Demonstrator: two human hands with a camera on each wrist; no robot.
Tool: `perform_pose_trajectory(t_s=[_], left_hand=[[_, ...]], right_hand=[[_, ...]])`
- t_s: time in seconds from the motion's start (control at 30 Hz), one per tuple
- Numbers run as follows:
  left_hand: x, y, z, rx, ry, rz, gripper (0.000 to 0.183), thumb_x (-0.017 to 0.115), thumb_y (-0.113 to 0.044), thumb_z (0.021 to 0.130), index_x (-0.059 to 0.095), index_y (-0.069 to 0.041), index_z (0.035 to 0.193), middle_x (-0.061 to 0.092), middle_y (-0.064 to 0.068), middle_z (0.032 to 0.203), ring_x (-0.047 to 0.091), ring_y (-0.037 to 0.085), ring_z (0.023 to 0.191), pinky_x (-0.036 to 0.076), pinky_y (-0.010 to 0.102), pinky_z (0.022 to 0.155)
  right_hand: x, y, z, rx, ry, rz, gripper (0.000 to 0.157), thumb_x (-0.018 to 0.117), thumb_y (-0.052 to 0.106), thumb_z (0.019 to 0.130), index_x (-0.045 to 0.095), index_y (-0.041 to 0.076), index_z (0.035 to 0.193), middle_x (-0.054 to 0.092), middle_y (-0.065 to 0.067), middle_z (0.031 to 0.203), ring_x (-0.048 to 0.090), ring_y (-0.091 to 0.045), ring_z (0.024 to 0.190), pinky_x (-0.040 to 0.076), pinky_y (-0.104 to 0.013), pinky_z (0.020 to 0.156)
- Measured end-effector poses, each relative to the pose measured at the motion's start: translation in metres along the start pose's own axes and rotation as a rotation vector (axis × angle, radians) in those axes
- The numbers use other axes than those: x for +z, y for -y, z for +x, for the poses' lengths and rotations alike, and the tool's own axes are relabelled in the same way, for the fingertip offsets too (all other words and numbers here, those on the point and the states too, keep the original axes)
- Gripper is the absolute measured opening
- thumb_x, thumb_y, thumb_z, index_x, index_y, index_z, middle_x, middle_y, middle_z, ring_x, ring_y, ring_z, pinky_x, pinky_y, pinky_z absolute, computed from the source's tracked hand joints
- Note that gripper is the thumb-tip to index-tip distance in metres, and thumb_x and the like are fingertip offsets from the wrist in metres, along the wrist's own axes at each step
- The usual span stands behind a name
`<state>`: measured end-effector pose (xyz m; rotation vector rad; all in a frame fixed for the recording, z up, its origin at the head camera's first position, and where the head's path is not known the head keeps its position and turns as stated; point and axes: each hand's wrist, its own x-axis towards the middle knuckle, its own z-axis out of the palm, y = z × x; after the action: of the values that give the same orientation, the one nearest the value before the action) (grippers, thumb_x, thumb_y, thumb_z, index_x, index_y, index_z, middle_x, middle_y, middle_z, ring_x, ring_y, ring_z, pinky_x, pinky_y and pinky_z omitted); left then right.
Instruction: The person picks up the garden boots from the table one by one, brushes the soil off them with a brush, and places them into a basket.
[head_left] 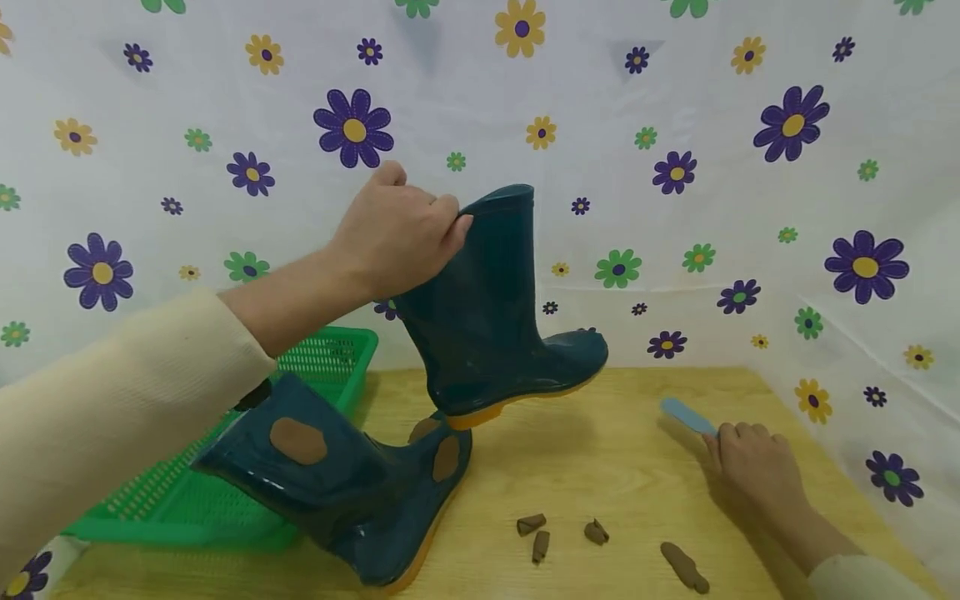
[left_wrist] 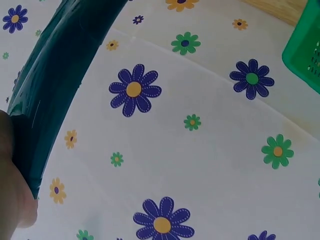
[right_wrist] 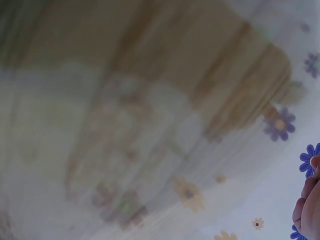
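Observation:
My left hand grips the top rim of a dark teal rubber boot with a yellow-orange sole. The boot is held up over the table, toe to the right, its heel overlapping the other boot in the head view. That second rubber boot lies on its side, with brown patches on its shaft and foot. At the right, my right hand holds a light blue spatula with a flat, rounded blade, low over the table. In the right wrist view, only part of this hand shows, amid blur.
A green plastic basket stands at the left, under the lying boot's shaft. Several brown clay-like bits and a longer brown piece lie on the wooden table. A flowered white cloth hangs behind.

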<state>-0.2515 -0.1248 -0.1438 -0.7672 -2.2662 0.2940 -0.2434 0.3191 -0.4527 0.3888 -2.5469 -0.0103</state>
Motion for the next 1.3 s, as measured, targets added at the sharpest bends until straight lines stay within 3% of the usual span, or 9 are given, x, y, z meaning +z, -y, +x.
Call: perform_pose_trajectory(t_s=[0.37,0.53,0.73,0.93,1.1,1.23,1.3], left_hand=[[-0.031,0.037,-0.015,-0.085,-0.099,0.023,0.044,0.044,-0.027,0.103,0.06,0.001,0.073,0.061,0.017,0.061,0.063,0.034,0.063,0.044,0.051,0.083],[-0.039,0.059,-0.031,-0.121,-0.108,0.061,0.045,0.044,-0.027,0.103,0.056,0.001,0.07,0.058,0.019,0.06,0.06,0.037,0.06,0.042,0.053,0.083],[-0.049,0.09,-0.056,-0.176,-0.138,0.087,0.044,0.047,-0.023,0.102,0.051,0.004,0.068,0.053,0.022,0.056,0.056,0.042,0.059,0.038,0.059,0.086],[-0.065,0.116,-0.074,-0.26,-0.113,0.146,0.047,0.041,-0.026,0.103,0.047,0.007,0.07,0.051,0.027,0.057,0.054,0.047,0.063,0.036,0.06,0.086],[-0.077,0.133,-0.087,-0.334,-0.073,0.198,0.051,0.034,-0.029,0.103,0.045,0.01,0.071,0.049,0.029,0.058,0.052,0.049,0.066,0.034,0.062,0.092],[-0.082,0.151,-0.095,-0.33,-0.15,0.195,0.057,0.029,-0.034,0.103,0.042,0.012,0.071,0.048,0.035,0.062,0.05,0.054,0.066,0.033,0.065,0.095],[-0.08,0.165,-0.1,-0.3,-0.213,0.181,0.059,0.028,-0.035,0.103,0.04,0.011,0.069,0.045,0.034,0.06,0.046,0.051,0.057,0.042,0.06,0.078]], right_hand=[[0.001,0.0,0.001,0.003,-0.015,-0.011,0.038,0.062,0.02,0.096,0.041,0.008,0.067,0.037,-0.001,0.058,0.034,-0.018,0.051,0.03,-0.033,0.045],[0.001,0.002,0.0,0.023,-0.004,0.045,0.03,0.061,0.017,0.097,0.048,0.003,0.074,0.041,-0.002,0.06,0.037,-0.018,0.052,0.033,-0.033,0.045],[0.004,0.002,0.003,-0.016,-0.037,0.087,0.022,0.063,0.013,0.096,0.052,-0.003,0.085,0.043,-0.002,0.062,0.036,-0.015,0.053,0.032,-0.028,0.045],[0.005,0.003,0.007,-0.023,-0.059,0.123,0.024,0.065,0.012,0.094,0.049,0.001,0.081,0.042,-0.002,0.063,0.036,-0.016,0.054,0.033,-0.029,0.046],[0.006,0.004,0.01,-0.071,-0.183,0.112,0.024,0.068,0.011,0.089,0.048,0.001,0.079,0.045,-0.005,0.058,0.041,-0.022,0.05,0.037,-0.039,0.049],[0.005,0.006,0.009,-0.049,-0.2,0.075,0.026,0.067,0.015,0.091,0.049,0.004,0.076,0.051,-0.005,0.058,0.048,-0.026,0.054,0.04,-0.05,0.065],[0.004,0.006,0.009,-0.029,-0.177,0.065,0.027,0.067,0.016,0.092,0.049,0.004,0.075,0.05,-0.004,0.058,0.048,-0.026,0.056,0.039,-0.052,0.068]])
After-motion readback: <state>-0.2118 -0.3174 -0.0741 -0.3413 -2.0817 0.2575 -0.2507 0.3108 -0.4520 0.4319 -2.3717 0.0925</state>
